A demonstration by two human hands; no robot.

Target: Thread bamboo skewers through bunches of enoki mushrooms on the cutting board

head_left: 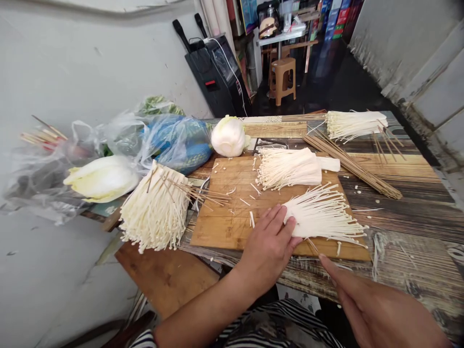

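1. Down at the near edge of the rectangular brown wooden cutting board (221,224), a white, fanned-out bunch of enoki mushrooms (319,212) lies flat, caps to the right.
2. This looks like skewering: best to run the thin brown wooden skewer (313,247) level through the firm, joined end, since loose stems would likely split.
3. Pressure from above should be light, fingertips clear of the point's path.
4. Now the grip: the left hand (270,244) lies flattened, fingers close together over the joined end, thumb at its near side.
5. The right hand (377,299) seems to pinch the skewer's near end; its lower fingers are partly hidden.
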